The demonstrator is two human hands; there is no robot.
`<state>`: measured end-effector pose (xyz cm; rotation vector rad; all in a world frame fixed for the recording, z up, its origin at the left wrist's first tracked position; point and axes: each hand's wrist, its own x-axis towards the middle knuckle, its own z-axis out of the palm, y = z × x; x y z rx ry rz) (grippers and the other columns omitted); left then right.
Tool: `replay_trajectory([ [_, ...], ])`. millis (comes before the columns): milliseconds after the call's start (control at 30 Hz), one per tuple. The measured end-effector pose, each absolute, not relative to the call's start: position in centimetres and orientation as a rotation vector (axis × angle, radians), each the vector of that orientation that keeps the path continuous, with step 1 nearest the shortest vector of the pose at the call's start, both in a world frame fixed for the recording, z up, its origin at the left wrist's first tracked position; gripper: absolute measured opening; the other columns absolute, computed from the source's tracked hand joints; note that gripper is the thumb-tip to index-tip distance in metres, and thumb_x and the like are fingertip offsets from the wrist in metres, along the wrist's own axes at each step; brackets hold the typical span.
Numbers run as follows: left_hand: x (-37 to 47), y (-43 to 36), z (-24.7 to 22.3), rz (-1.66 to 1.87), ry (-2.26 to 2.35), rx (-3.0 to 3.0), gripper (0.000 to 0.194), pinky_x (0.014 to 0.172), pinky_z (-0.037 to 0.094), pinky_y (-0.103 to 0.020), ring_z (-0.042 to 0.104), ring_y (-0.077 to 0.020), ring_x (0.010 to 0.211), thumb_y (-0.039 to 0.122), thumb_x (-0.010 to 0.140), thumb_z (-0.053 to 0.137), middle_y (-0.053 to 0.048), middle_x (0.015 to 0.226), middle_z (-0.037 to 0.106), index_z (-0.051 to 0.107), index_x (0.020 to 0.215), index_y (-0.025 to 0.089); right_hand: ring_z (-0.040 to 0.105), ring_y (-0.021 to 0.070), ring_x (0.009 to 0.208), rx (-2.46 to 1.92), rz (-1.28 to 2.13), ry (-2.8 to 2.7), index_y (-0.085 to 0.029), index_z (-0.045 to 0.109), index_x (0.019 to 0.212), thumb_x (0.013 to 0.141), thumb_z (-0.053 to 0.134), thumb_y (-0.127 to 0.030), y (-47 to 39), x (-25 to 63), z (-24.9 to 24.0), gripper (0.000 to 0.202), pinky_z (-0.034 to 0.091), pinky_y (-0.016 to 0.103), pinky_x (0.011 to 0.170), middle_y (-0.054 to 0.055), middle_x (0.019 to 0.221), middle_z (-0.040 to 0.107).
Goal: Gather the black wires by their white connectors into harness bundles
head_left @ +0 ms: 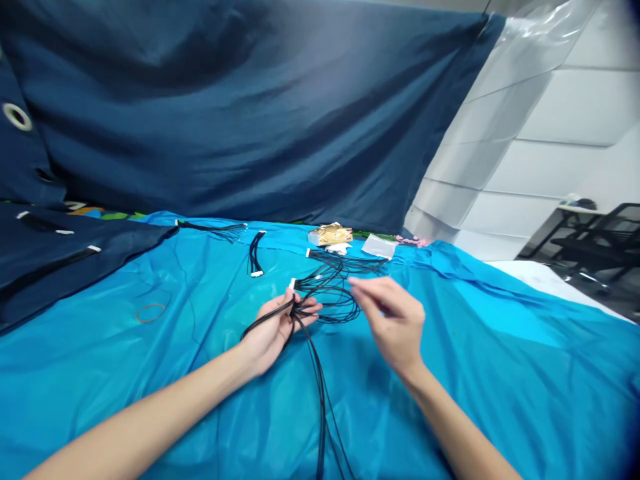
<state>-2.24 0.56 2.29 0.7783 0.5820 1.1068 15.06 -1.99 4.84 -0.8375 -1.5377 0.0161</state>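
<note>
Across the palm and fingers of my left hand (267, 339) lies a bundle of thin black wires (320, 380), with the hand partly closed around it. Some wires loop over the wrist side, and others hang down toward the bottom edge. A white connector (293, 284) shows at the left fingertips. To the right, my right hand (397, 320) is raised with thumb and forefinger pinched together, close to the looped wires (345, 310). Whatever is between those fingertips is too small to make out.
Blue sheeting (475, 387) covers the surface. Behind my hands lie another black wire harness (360, 261), a short harness (256, 253), a gold packet (334, 234) and a clear bag (379, 246). A rubber band (151, 313) lies left. A dark curtain (240, 113) hangs at the back.
</note>
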Motion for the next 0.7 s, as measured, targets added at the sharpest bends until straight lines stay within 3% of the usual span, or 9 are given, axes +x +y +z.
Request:
replay_trajectory([
  [167, -2.1, 0.5, 2.1, 1.100, 0.548, 0.806, 0.015, 0.086, 0.047, -0.040, 0.063, -0.0215, 0.087, 0.027, 0.078, 0.055, -0.008, 0.085, 0.066, 0.055, 0.074, 0.013, 0.051, 0.0119, 0.056, -0.839, -0.321, -1.816, -0.020, 0.064, 0.079, 0.077, 0.059, -0.016, -2.0, 13.7, 3.5, 0.007, 0.039, 0.029, 0.054, 0.001, 0.066, 0.064],
  [700, -2.0, 0.0, 2.2, 1.072, 0.564, 0.875, 0.020, 0.081, 0.048, -0.037, 0.062, -0.0193, 0.084, 0.032, 0.078, 0.053, -0.007, 0.078, 0.065, 0.057, 0.075, 0.013, 0.049, 0.0103, 0.054, -0.840, -0.360, -1.795, -0.017, 0.062, 0.077, 0.075, 0.061, -0.013, -2.0, 13.2, 3.0, 0.005, 0.037, 0.029, 0.057, 0.000, 0.065, 0.064],
])
